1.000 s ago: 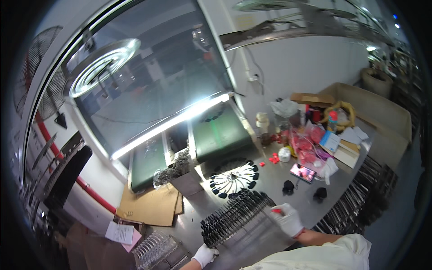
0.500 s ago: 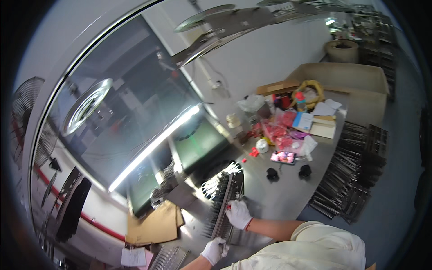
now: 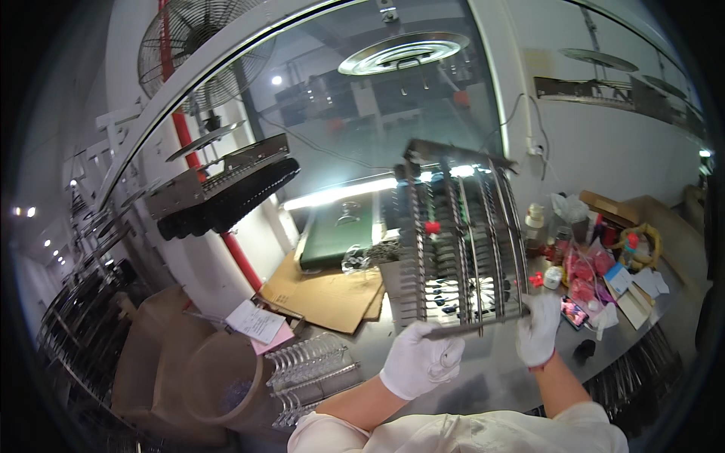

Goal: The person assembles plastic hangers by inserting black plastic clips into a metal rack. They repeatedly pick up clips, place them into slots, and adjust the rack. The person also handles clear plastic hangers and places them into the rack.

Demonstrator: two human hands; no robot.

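In white gloves, both of my hands grip the near edge of a metal rack (image 3: 462,249). It is raised and tilted up in front of me, with long parallel bars and rows of small clips or prongs carrying dark pieces. My left hand (image 3: 423,361) is closed round the left end of the near bar. At the right end, my right hand (image 3: 538,331) is closed on the same frame, its fingers partly hidden. A small red piece (image 3: 432,226) sits on the rack's left side. Behind the bars, bright light shows through dark oval shapes I cannot name.
A steel table (image 3: 483,370) lies below, with cardboard sheets (image 3: 325,294) and clear plastic pieces on a rack (image 3: 313,370) at left. Red bags (image 3: 581,279) and a phone (image 3: 574,311) are at right. A loaded rack (image 3: 226,196) hangs at left; a brown bin (image 3: 223,377) stands below.
The rack has come up off the table, turned to stand before me with both hands at its near edge. My view has swung left.
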